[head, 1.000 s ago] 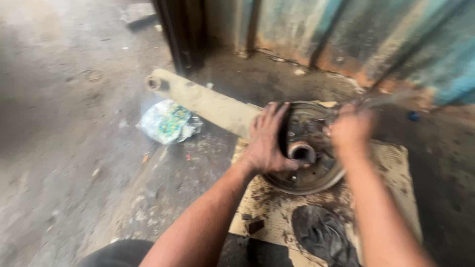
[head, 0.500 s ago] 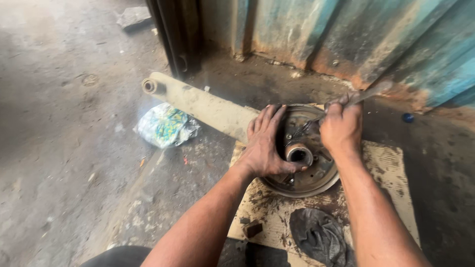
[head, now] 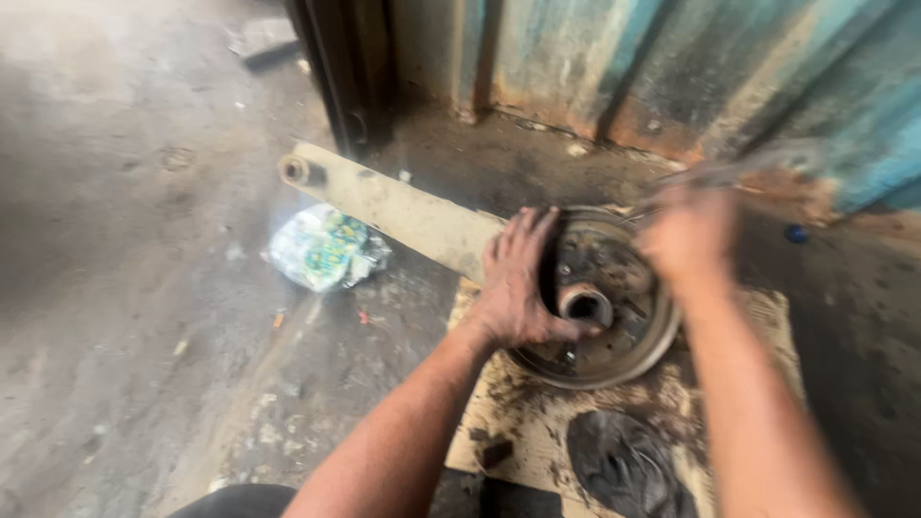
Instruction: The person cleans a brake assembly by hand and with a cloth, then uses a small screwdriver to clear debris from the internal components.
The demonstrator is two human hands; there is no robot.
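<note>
One round metal brake drum (head: pixel 614 360) lies open side up on one sheet of stained cardboard (head: pixel 523 422), which lies on the concrete floor (head: pixel 144 288) close to a rusty blue-green corrugated metal wall (head: pixel 672 67). One short hub tube (head: pixel 583 304) stands in the drum's middle. The left hand (head: pixel 518 288) lies spread flat over the drum's left rim, fingers splayed and the thumb reaching in beside the hub tube, pressing rather than closing round anything. The right hand (head: pixel 689 235) is over the drum's far right edge, curled into a fist round the handle of one long thin metal tool (head: pixel 739 165) that slants up to the right (both are badly blurred, so the tool's kind cannot be told). One long pale metal arm (head: pixel 393 203) runs from the drum's left side away to the upper left, ending in a round eye. Just beside it on the floor lies one crumpled plastic wrapper (head: pixel 324 247). One dark greasy rag (head: pixel 624 470) lies on the cardboard, nearer than the drum.
</note>
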